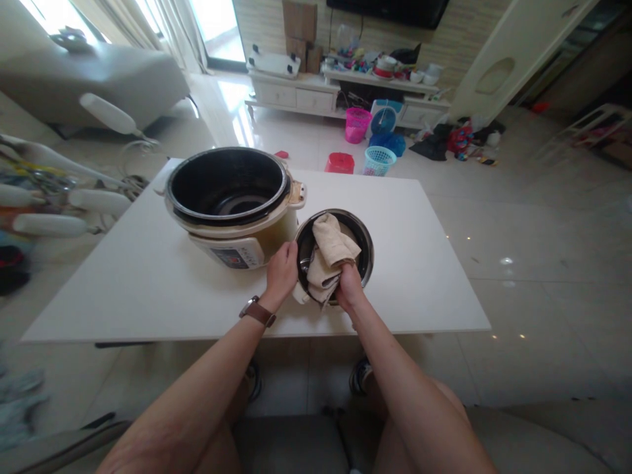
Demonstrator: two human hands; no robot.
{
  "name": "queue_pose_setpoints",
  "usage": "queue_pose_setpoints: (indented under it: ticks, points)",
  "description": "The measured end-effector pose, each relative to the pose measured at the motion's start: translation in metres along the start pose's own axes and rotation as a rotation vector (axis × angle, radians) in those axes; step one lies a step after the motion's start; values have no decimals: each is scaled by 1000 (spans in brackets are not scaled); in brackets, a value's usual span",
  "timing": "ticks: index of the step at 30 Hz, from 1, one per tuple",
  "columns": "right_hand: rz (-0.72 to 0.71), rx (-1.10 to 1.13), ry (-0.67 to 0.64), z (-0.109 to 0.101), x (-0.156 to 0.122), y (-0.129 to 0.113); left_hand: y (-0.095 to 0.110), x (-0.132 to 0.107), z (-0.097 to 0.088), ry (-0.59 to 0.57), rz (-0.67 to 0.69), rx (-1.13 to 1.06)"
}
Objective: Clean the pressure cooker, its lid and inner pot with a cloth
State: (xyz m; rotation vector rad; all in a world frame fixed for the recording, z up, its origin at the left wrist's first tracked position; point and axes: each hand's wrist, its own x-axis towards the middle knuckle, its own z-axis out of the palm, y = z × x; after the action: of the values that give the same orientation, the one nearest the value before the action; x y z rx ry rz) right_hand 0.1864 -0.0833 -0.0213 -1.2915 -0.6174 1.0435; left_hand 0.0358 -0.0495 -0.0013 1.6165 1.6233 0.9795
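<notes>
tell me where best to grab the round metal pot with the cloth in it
Take the metal pot by its thin rim on the left edge, coming from the near side, fingers over the lip. The rim is its only bare raised part: the cloth fills the inside and the rice cooker crowds the far left. The left hand holds there now.

Shiny metal pot (364,245); soft beige cloth (330,253); smooth white table (419,263).
</notes>
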Motion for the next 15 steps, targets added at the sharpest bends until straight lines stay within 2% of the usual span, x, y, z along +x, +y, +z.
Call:
queue_pose_setpoints:
  ticks: [6,10,13,15]
  points:
    - [-195,88,174,-19,16,-25,-4,-2,-1,-4,-11,-27]
    - [-346,11,294,-30,17,-40,-10,3,-2,-62,-49,-104]
    - [-429,-52,322,-34,15,-46,-18,8,-1,-133,-97,-214]
    - [-422,-76,306,-36,15,-46,-22,11,1,-170,-125,-341]
